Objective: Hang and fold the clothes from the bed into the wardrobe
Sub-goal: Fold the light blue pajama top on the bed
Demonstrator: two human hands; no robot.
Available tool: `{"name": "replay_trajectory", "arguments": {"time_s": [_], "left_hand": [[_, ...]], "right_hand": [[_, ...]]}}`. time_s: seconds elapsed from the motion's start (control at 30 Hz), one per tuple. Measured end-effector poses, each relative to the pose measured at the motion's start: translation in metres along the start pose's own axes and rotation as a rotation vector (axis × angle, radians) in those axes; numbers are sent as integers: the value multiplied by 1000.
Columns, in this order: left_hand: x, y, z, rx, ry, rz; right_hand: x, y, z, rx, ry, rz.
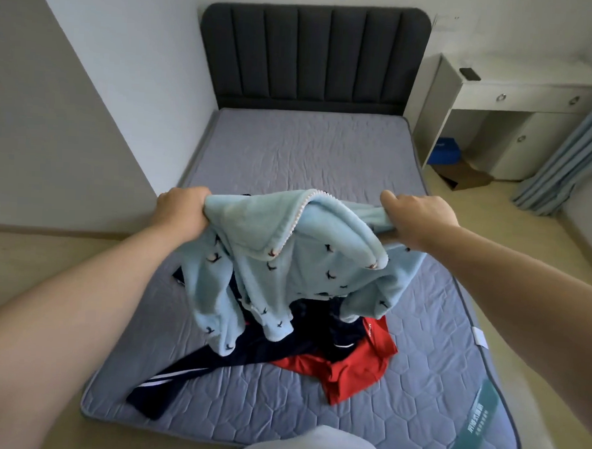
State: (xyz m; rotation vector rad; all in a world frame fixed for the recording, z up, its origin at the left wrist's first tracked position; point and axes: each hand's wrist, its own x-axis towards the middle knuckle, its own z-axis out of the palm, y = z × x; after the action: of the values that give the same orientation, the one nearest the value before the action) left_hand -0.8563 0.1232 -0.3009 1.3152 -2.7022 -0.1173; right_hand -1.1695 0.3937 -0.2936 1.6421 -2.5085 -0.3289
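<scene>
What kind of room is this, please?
Most likely a bedroom: a grey mattress with a dark padded headboard, a white desk beside it, and clothes lying on the mattress.

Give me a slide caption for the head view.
Left hand and right hand hold a blue fleece top over a navy garment and red garment on the mattress.

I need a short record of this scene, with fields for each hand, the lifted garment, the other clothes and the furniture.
left hand: grips the top edge of the light blue fleece garment
right hand: grips the same garment's top edge, other side
light blue fleece garment: lifted, hanging above the pile
on mattress: navy garment with white stripes; red garment
furniture: dark headboard; white desk beside the mattress
</scene>
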Motion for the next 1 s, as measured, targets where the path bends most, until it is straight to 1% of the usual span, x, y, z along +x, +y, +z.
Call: {"name": "replay_trajectory", "arguments": {"time_s": [0.07, 0.1, 0.13, 0.17, 0.23, 0.27, 0.43, 0.5, 0.57, 0.63, 0.67, 0.77, 0.87, 0.93, 0.97, 1.0], "left_hand": [[-10, -8, 6, -116, -79, 28], [-15, -12, 10, -162, -121, 43], [-20, -16, 14, -206, -167, 61], [-25, -20, 19, -234, -212, 85], [-34, -28, 27, -233, -318, 138], [-38, -32, 32, -232, -395, 141], [-60, -47, 48, -239, -842, 92], [-65, -52, 51, -208, -1066, 71], [-66, -59, 56, -277, -1335, -24], [-65, -68, 62, -320, -1571, -124], [-63, -71, 65, -301, -1644, -141], [-53, -77, 80, -252, -1730, -167], [-36, -78, 100, -266, -1725, -239], [-21, -77, 120, -292, -1648, -291], [-12, -75, 134, -321, -1564, -333], [-1, -74, 151, -348, -1439, -364]], "right_hand": [[-3, -6, 4, 108, -13, 80], [-5, -9, 7, 176, -59, 117], [-8, -13, 10, 229, -142, 128], [-10, -18, 13, 254, -247, 102], [-15, -27, 18, 302, -481, 29], [-19, -32, 20, 354, -584, 28], [-33, -46, 37, 511, -930, 143], [-35, -50, 42, 622, -1165, 240], [-37, -54, 43, 684, -1413, 325], [-35, -57, 46, 672, -1584, 352], [-34, -60, 48, 676, -1639, 356], [-25, -74, 57, 678, -1711, 322], [-9, -88, 74, 622, -1720, 344], [8, -96, 94, 570, -1647, 384], [20, -100, 108, 540, -1568, 398], [34, -103, 127, 498, -1451, 399]]}}
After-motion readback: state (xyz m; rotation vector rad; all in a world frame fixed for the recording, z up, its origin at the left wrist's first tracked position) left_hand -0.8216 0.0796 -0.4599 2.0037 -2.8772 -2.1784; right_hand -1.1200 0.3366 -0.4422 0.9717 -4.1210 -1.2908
